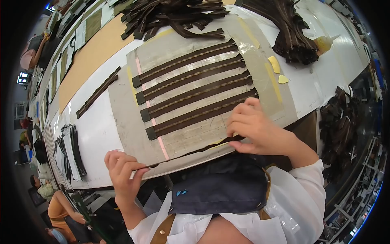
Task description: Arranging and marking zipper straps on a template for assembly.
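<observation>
Between my two hands a dark brown zipper [191,153] is stretched along the near edge of the board. My left hand [124,168] pinches its left end between thumb and fingers. Its right end is pinched in my right hand [254,128], whose fingers curl just below the lowest laid zipper. Several brown zippers [195,86] with brass-coloured teeth lie side by side on the grey board [122,122], slanting up to the right. Dark square tabs [151,133] sit at their left ends, across a pink strip [163,147].
Behind the board lies a tangled pile of brown zippers [162,16]; a bundle [294,36] sits at the far right near a yellowish bottle [323,44]. Yellow chalk pieces [274,64] rest on the board's right. A loose zipper [97,93] and stacked strips [71,152] are at left.
</observation>
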`<state>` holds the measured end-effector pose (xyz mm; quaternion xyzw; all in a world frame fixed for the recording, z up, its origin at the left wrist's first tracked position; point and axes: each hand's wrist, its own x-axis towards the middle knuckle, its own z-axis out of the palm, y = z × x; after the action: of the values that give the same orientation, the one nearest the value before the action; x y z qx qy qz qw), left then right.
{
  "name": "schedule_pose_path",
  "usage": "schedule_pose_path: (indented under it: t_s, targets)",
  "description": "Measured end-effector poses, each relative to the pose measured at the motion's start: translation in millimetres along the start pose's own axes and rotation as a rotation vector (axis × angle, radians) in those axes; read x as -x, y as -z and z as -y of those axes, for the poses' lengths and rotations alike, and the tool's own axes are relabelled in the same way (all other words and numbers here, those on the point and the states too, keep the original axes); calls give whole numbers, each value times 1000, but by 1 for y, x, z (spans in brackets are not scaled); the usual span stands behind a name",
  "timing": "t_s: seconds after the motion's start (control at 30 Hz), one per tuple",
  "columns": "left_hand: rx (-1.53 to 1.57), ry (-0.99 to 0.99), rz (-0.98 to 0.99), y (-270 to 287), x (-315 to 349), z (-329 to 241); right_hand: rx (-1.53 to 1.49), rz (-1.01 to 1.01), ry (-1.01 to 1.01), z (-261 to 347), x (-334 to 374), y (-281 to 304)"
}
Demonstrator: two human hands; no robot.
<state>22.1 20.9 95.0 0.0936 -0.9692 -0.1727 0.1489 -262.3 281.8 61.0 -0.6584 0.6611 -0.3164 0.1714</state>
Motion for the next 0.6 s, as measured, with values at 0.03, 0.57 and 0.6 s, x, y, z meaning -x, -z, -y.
schedule_pose_path:
  t_s: [0.03,0.57,0.6]
  targets:
    - [-31,26,-26,6,3,6,39,13,-72,-2,6,7]
    - [-198,-76,-215,-68,30,41,-109,-208,-380,-30,35,2]
    - [-222,-91,-176,-74,36,41,-120,-267,-379,-31,37,0]
